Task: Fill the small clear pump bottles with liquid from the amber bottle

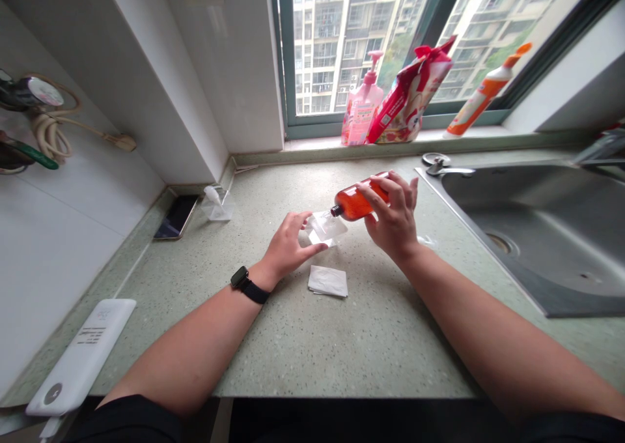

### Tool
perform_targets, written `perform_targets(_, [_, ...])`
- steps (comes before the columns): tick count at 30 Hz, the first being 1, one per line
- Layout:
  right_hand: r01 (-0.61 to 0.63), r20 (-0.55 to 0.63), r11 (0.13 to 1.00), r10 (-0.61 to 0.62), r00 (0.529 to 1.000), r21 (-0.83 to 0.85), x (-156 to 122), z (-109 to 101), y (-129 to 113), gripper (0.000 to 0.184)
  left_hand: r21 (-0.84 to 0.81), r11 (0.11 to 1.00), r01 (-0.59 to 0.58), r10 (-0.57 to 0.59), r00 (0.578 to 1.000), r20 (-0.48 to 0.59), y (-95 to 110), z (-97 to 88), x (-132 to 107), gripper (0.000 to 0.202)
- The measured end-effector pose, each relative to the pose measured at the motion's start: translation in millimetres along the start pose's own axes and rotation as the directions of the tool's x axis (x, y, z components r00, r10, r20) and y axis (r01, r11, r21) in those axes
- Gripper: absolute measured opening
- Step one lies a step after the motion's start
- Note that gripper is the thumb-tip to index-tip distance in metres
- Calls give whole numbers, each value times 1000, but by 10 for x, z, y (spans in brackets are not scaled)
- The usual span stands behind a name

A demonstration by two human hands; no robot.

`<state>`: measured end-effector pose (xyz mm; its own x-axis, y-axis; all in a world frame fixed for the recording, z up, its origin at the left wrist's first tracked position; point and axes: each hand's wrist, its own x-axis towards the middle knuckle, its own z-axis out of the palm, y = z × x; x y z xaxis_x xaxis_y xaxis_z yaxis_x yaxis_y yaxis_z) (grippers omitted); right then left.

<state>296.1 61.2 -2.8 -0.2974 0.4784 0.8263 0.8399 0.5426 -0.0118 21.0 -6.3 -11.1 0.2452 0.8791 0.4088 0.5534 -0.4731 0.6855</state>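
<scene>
Over the middle of the counter, my right hand (393,215) is wrapped round an amber bottle (359,199). The bottle is tipped, its uncapped black-threaded neck pointing left and down over a small clear square container (325,228). Whether liquid flows from the neck is hard to make out. My left hand (293,241) holds the container by its left and near sides, thumb in front and fingers behind. Just nearer to me lies a folded white tissue (327,281). A white pump head stands in another clear container (215,203) toward the left wall.
A phone (176,217) lies at the left wall, and a white power bank (83,358) at the front left. The steel sink (551,234) is on the right. A pink pump bottle (362,107), a red bag (413,94) and an orange-white bottle (481,98) line the windowsill.
</scene>
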Motion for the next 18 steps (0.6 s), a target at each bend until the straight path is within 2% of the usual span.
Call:
perform_targets(12, [-3,26,1000,3,1000,16,1,-33,-9,94,18,1000,-7,7,1000,-3,7,-2,1,73])
perform_targets(18, [-45,102,998,39,994,53,6,-56,-12,94,7,1000,4,-4,1000,1,5,-1,6,72])
